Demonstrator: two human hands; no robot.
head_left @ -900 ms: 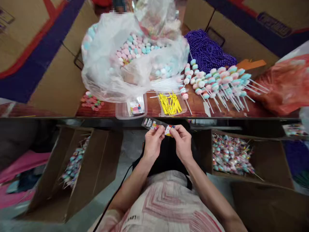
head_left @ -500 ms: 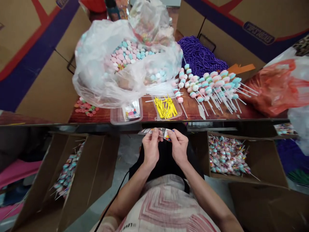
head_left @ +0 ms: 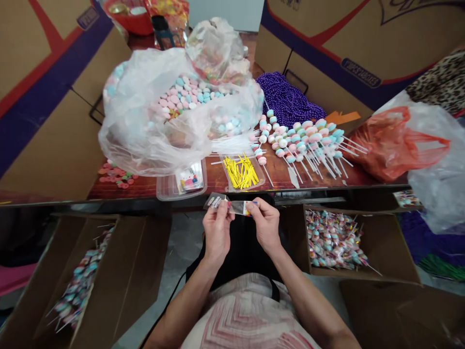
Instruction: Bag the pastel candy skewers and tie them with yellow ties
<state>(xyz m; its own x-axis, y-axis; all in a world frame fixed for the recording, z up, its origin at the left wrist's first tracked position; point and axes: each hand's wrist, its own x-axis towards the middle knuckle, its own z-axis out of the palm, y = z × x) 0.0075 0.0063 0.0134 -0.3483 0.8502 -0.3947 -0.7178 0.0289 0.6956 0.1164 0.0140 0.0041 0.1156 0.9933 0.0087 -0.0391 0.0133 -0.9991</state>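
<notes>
Between my two hands stretches a small clear printed plastic bag (head_left: 238, 207), held just off the table's front edge above my lap. My left hand (head_left: 218, 228) pinches its left part between thumb and fingers, with a printed flap sticking out past the thumb. My right hand (head_left: 267, 223) grips the other end, where coloured print shows. Straight ahead on the table are a tray of gold twist ties (head_left: 240, 173) and a clear plastic tub (head_left: 169, 186) with a stack of printed bags (head_left: 191, 179). Marshmallow skewers (head_left: 312, 138) lie in a pile to the right.
A large plastic bag of marshmallows (head_left: 127, 121) stands on the table (head_left: 276, 182), near white sticks (head_left: 232, 144), purple beads (head_left: 286, 94) and an orange bag (head_left: 388, 140). Cardboard boxes holding wrapped skewers stand below at left (head_left: 141, 276) and right (head_left: 390, 247). Gummy rings (head_left: 118, 175) lie at left.
The plastic bag is drawn out straighter, its printed flap now turned up at the left. My left hand has shifted slightly left. The whole view has tilted up a little.
</notes>
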